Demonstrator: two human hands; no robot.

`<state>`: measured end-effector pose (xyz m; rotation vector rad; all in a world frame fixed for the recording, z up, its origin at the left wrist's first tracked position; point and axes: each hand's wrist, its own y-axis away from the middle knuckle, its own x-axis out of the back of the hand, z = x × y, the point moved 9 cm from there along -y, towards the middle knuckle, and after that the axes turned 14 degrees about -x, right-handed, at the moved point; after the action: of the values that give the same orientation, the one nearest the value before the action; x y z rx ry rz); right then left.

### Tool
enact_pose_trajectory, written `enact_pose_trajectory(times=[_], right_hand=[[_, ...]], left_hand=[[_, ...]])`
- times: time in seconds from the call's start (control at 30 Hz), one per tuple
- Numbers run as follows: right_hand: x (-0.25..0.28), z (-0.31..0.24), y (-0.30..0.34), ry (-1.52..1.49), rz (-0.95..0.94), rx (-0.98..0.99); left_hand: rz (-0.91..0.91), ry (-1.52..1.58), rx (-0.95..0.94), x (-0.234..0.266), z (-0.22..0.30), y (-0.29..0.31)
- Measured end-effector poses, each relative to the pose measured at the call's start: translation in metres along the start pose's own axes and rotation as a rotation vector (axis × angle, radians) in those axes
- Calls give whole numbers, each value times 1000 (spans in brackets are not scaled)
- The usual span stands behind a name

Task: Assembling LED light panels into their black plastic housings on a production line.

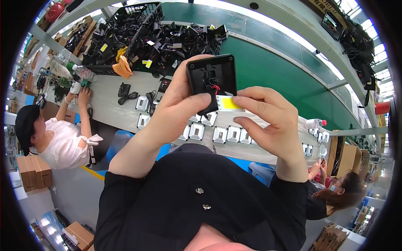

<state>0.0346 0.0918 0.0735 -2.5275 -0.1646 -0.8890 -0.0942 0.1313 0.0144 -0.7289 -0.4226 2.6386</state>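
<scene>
My left hand [169, 104] is closed around an open-backed square black housing [214, 69], its hollow side facing me. Red wires [216, 88] and a black cable come out of the inside, near my left thumb. A small white LED board [231, 103] with a yellow middle is pinched between my left thumb area and my right hand. The fingertips of my right hand [272, 115] rest on the board's right end, with the thumb a little apart below. Whether the wires join the board cannot be made out.
Rows of square silver-framed lamp parts [220, 134] lie on the table below my hands. Beyond, a black crate [144, 16] and a heap of black cabled lamps [176, 42] sit by an orange cloth [122, 67]. Co-workers sit left [58, 138] and right [335, 192]; a bottle [314, 123] lies at right.
</scene>
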Motion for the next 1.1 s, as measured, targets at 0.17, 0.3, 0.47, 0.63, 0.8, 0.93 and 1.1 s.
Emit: enact_pose_trajectory(times=[0.17,0.3,0.47,0.63,0.8,0.93,1.1], right_hand=[[-4,-11,0,-27,-21,22],[3,-22,-2,-15,-40,19],[2,-49,1,230,15,150],[-4,-70,1,378,31,223],[-15,-79,1,461,-22,238],[-21,-84,6,532,-35,296],[-27,-80,9,445,-94,222]], left_hand=[[-85,-163,-45,-7,11,10],[-18,-241,-67,5,19,20],[-11,-374,5,13,31,27],[-131,-498,91,10,31,30],[-234,-730,74,6,36,25],[-277,-792,85,8,33,24],[-256,-280,440,20,23,43]])
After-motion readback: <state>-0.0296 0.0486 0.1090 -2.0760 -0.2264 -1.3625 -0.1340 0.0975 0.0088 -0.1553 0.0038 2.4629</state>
